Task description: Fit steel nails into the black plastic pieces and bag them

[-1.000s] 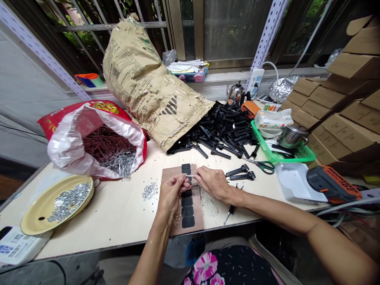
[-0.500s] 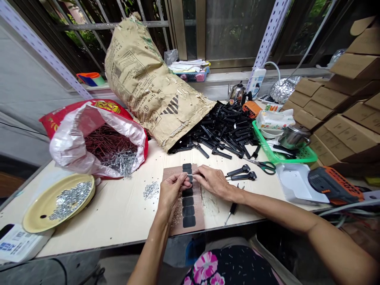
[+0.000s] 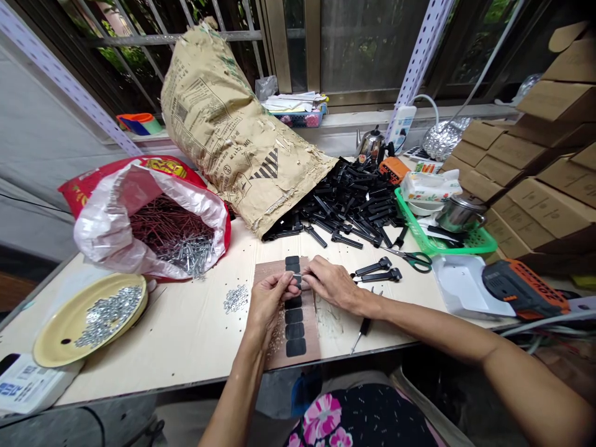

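Note:
My left hand (image 3: 271,298) is closed in a pinch over a brown board (image 3: 308,347). My right hand (image 3: 333,284) meets it from the right, its fingers also pinched. Between the two sets of fingertips shows a small thin silvery piece (image 3: 298,275), too small to make out fully. Beneath the hands, a column of black rounded-square pads (image 3: 295,347) runs along the board; the hands hide part of it. Small metal washers or nuts (image 3: 236,299) lie loose left of my left hand. Two black handle-like parts (image 3: 378,275) lie right of my right hand.
A paper sack (image 3: 233,136) spills black plastic parts (image 3: 354,205) at the back. An open red bag (image 3: 102,180) holds screws or nails; a yellow dish (image 3: 56,329) holds small metal pieces. Scissors (image 3: 421,262), a screwdriver (image 3: 364,328), a green basket (image 3: 475,245) and an orange-black power tool (image 3: 526,292) are rightward.
The view has shifted very slightly. Both hands keep nearly the same pose, fingertips together over the board.

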The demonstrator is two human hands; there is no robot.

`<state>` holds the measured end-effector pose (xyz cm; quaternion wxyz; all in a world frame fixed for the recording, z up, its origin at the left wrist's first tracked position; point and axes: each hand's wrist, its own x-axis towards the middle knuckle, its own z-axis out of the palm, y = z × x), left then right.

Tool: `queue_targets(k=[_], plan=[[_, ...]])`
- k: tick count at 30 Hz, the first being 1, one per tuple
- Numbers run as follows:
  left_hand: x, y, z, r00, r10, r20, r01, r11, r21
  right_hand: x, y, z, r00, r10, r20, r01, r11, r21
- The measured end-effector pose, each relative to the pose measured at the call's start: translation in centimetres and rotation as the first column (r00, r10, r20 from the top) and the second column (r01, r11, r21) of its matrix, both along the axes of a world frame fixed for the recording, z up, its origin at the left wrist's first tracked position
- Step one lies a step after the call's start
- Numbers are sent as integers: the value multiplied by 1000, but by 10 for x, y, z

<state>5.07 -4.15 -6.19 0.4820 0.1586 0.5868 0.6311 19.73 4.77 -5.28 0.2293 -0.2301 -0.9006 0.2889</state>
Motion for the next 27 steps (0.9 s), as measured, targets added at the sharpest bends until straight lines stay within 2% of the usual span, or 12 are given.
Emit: queue_targets(k=[2,5,7,9,11,14,16,20,22,24,26,27], plan=[[0,0,1,1000,3,-18,-4,1000,-3,-2,0,1,1000,-6,-17,6,999,-53],[-2,0,6,998,19,-65,-20,1000,-10,-7,0,5,999,41,-24,-46,956,-290],[-4,-2,8,997,20,-68,-22,999,-27,-8,-1,7,997,72,-15,-72,938,-339],[-7,-3,7,999,24,-39,-26,999,-38,-7,-2,8,998,68,-3,-67,971,-228],[-9,-5,5,1000,30,3,-30,999,-43,-5,-3,7,999,38,28,-37,999,-31],[-9,-4,2,998,24,53,-21,999,-49,-2,-6,5,995,-38,92,18,978,210],[-8,-3,3,996,29,86,-25,999,-48,-1,-8,5,991,-81,105,48,957,285],[-6,0,8,984,62,166,-58,998,-29,-1,-8,5,989,-93,113,56,953,298],[-6,1,10,981,51,187,-47,999,-23,-2,-8,5,989,-89,116,55,963,264],[-7,1,12,982,50,184,-44,998,-35,-2,-7,5,990,-103,92,86,981,173],[-7,0,14,984,78,162,-70,996,-58,1,-4,9,989,-147,17,147,987,-61],[-6,0,15,985,90,149,-81,995,-66,4,-2,12,982,-185,-35,171,954,-246]])
